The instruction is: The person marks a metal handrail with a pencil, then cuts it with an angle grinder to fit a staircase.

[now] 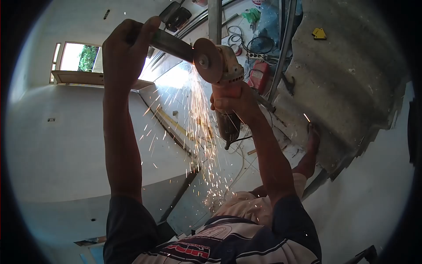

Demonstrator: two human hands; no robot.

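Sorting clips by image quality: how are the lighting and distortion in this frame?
Head view: heavy fisheye curvature with a black vignette; the window is blown out; the left hand on the metal bar is backlit and dark; sparks off the grinder in the right hand smear into bright streaks.

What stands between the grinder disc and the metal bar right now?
Nothing visible. The round brown disc of the white angle grinder in the right hand meets the flat grey metal bar directly, throwing sparks; the left hand grips the bar clear of it.
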